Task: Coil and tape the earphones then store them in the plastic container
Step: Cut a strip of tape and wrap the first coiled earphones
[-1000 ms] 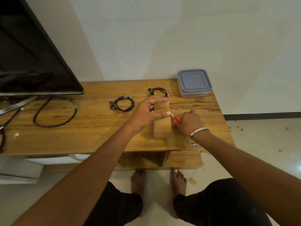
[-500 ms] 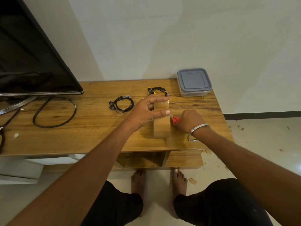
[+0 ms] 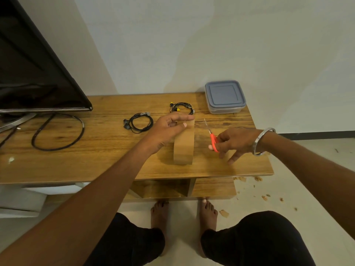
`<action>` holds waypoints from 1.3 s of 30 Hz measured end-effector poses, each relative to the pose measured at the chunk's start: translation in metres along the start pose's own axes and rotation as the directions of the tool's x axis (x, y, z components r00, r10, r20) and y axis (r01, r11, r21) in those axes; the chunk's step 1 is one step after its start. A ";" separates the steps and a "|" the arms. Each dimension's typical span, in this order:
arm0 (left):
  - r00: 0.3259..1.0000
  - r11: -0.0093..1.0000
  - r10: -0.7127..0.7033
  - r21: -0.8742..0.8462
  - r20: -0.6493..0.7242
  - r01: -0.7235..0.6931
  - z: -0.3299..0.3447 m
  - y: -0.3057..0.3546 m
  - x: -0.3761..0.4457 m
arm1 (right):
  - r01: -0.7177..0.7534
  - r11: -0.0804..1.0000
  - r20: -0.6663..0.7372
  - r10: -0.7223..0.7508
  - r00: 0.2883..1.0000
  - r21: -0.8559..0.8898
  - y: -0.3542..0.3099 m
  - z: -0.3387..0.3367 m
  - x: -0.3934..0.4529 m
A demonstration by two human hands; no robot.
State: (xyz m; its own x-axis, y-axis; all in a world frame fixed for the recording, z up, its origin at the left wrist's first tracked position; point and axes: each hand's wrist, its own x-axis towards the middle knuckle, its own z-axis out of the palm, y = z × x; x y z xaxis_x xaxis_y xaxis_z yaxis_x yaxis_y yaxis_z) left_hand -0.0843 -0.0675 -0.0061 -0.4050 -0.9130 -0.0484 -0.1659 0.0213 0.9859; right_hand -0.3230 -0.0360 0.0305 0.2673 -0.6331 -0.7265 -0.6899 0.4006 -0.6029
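Head view: right hand (image 3: 235,143) pulled away rightward from tape roll (image 3: 184,144) since a second ago, now apart from it, thumb and fingers pinched on red scissors (image 3: 212,138), other fingers spread. Left hand (image 3: 169,129) still atop the roll standing on edge at frame centre, thumb and forefinger pinching near its top edge; a cut piece of tape there, cannot tell. Two coiled earphones (image 3: 139,122) (image 3: 182,108) above the left hand on wooden table (image 3: 96,162), untouched. Lidded plastic container (image 3: 224,96) upper right of the roll, closed.
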 end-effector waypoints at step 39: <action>0.984 0.996 -0.054 0.075 0.170 0.042 -0.001 0.024 -0.007 | -0.046 0.964 0.156 0.089 0.984 -0.261 -0.033 -0.029 -0.004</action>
State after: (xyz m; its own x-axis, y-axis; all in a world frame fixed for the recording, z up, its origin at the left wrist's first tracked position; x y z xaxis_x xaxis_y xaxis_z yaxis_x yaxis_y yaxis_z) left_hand -0.0846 -0.0606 0.0177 -0.5428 -0.8300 -0.1283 -0.2493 0.0134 0.9683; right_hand -0.3210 -0.0656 0.0626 0.3064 -0.4835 -0.8200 -0.8532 0.2425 -0.4618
